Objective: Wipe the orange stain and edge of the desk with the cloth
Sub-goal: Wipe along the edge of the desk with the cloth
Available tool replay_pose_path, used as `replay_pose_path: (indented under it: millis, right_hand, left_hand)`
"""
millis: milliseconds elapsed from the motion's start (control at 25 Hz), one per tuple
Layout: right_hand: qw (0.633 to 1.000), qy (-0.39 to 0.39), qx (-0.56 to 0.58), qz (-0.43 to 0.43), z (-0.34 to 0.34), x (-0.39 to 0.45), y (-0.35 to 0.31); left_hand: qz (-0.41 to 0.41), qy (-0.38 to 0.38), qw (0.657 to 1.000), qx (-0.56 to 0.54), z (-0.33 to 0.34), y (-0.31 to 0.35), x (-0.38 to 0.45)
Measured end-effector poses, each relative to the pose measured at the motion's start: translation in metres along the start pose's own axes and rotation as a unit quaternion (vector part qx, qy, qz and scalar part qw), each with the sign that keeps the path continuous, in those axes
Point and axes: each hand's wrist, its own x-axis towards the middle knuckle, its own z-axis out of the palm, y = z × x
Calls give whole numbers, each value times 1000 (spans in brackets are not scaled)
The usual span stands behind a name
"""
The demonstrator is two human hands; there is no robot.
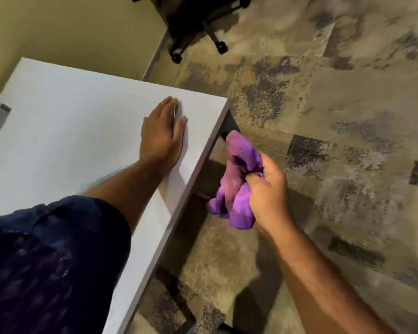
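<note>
The white desk [70,131] fills the left of the view, its right edge [198,165] running from the far corner down toward me. My left hand [162,133] lies flat on the desktop near that edge, fingers together and pointing away. My right hand [268,191] hangs off the desk over the floor, fist closed around a bunched purple cloth [237,179]. The cloth sits just right of the desk edge, apart from it. No orange stain shows on the desktop.
A dark desk leg [229,124] stands under the far right corner. A black wheeled office chair base [198,27] is at the back by the wall. Patterned beige and grey carpet [336,104] covers the floor. A grey slot [0,116] sits at the desk's left.
</note>
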Motion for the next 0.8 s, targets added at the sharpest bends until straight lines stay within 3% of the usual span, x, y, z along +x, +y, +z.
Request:
replay_pose_path:
  millis: [120,240,480,800]
  right_hand:
    - [992,39,87,88,-25,15,-17]
    - [990,-10,45,130,-51,34,-37]
    - [969,-192,-86,126,-39,88,-87]
    - [947,-254,-180,77,11,152,-117]
  left_hand:
    - [-25,-20,999,-6,-2,4,0]
    - [-48,-32,998,-8,-4,8,3]
    - [-61,-38,997,-1,-7,9,8]
    - [-58,-46,997,19,-10,8,9]
